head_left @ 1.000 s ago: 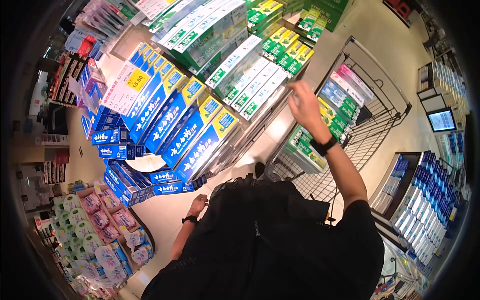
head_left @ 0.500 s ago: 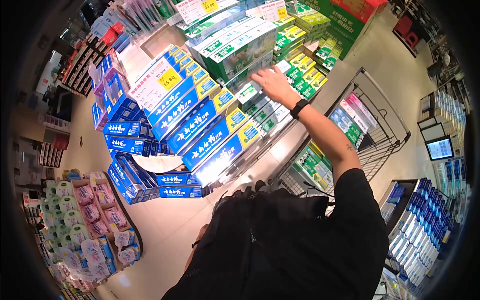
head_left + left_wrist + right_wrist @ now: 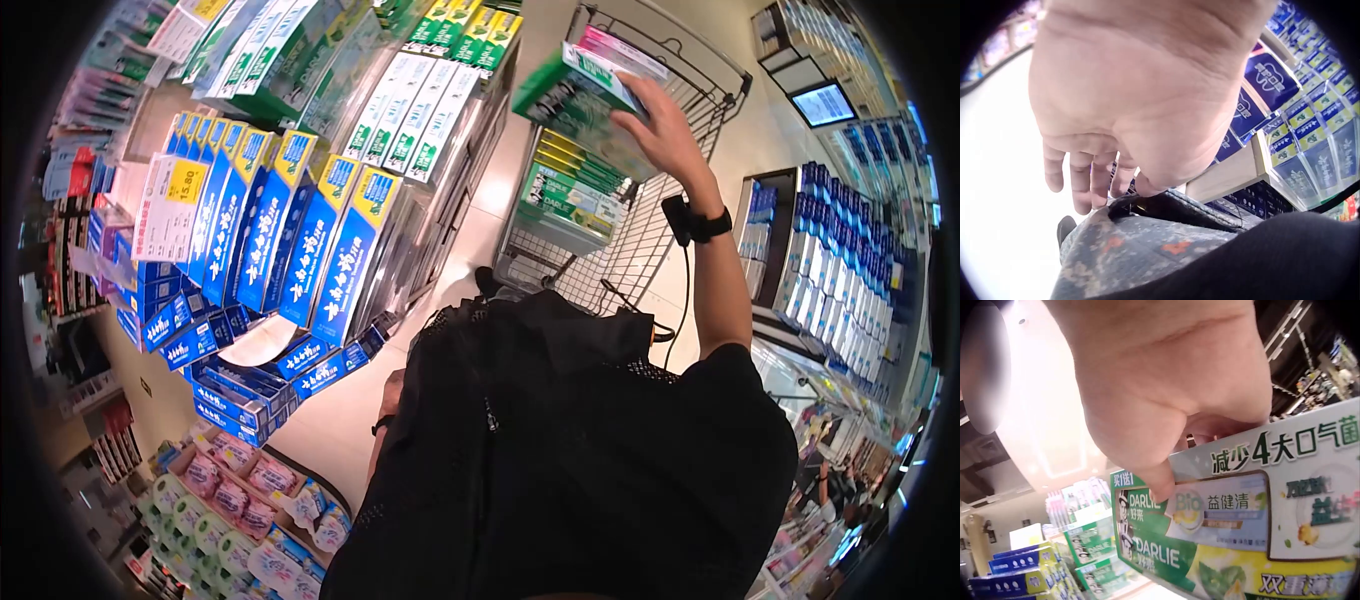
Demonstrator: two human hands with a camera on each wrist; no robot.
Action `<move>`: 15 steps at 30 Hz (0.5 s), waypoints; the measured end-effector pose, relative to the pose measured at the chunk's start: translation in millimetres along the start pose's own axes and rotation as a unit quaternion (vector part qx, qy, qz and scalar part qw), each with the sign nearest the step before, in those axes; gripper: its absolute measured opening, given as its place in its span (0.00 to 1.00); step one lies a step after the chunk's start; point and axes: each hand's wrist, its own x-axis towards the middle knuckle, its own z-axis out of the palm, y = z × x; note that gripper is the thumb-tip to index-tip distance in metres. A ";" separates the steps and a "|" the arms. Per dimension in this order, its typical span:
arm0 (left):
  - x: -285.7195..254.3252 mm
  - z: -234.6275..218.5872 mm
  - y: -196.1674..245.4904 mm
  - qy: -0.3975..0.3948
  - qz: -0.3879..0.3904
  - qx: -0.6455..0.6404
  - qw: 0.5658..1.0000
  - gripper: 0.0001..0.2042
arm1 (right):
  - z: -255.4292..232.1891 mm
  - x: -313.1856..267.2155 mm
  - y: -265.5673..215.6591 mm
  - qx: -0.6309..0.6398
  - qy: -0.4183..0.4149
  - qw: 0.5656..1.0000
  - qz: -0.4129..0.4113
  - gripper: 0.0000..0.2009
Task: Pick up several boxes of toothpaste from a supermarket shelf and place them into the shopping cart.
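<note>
My right hand [image 3: 660, 125] grips a green-and-white Darlie toothpaste box [image 3: 575, 105] by its upper edge, over the shopping cart [image 3: 640, 245]. The right wrist view shows the thumb on the box's printed front [image 3: 1229, 525], while the other fingers go behind its top and are mostly hidden. Under the held box, more green-and-yellow toothpaste boxes [image 3: 570, 205] lie in the cart, with a pink box [image 3: 625, 50] toward its far end. My left hand [image 3: 1129, 94] hangs beside the patterned trousers [image 3: 1147, 250], fingers loosely bent and holding nothing.
Left of the cart stands a display of blue toothpaste boxes [image 3: 340, 265] and white-and-green boxes [image 3: 405, 115], with a price sign [image 3: 165, 215]. Pink and green packs [image 3: 230, 500] fill a stand at lower left. A shelf of blue-and-white boxes [image 3: 840, 290] is on the right.
My right hand reached from near the cart to the Darlie display, took hold of a box there and carried it right, over the cart. The head view has turned toward the cart.
</note>
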 end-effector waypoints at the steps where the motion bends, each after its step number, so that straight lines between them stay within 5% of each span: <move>1: 16.5 -1.1 -10.5 0.006 -0.001 -0.033 0.999 0.20 | 0.7 -24.9 18.8 0.019 -0.040 0.998 0.050 0.29; 4: 37.9 -14.3 -2.1 0.005 -0.088 -0.085 0.992 0.20 | 24.6 -87.4 40.1 0.084 -0.124 0.972 0.179 0.29; 6: 55.4 -21.2 -25.9 0.002 0.042 0.037 0.998 0.23 | 54.6 -115.0 54.4 0.129 -0.211 0.923 0.294 0.28; 10: 49.2 -31.8 -11.9 0.001 -0.040 0.028 0.999 0.24 | 142.6 -162.1 101.0 0.159 -0.219 0.913 0.304 0.23; 14: 33.3 -34.0 -17.5 0.033 -0.080 -0.010 0.996 0.24 | 188.4 -140.8 108.1 0.166 -0.250 0.891 0.339 0.24; 15: 25.0 -32.2 -7.8 0.030 -0.084 0.011 0.996 0.24 | 202.4 -139.5 114.2 0.152 -0.215 0.914 0.307 0.23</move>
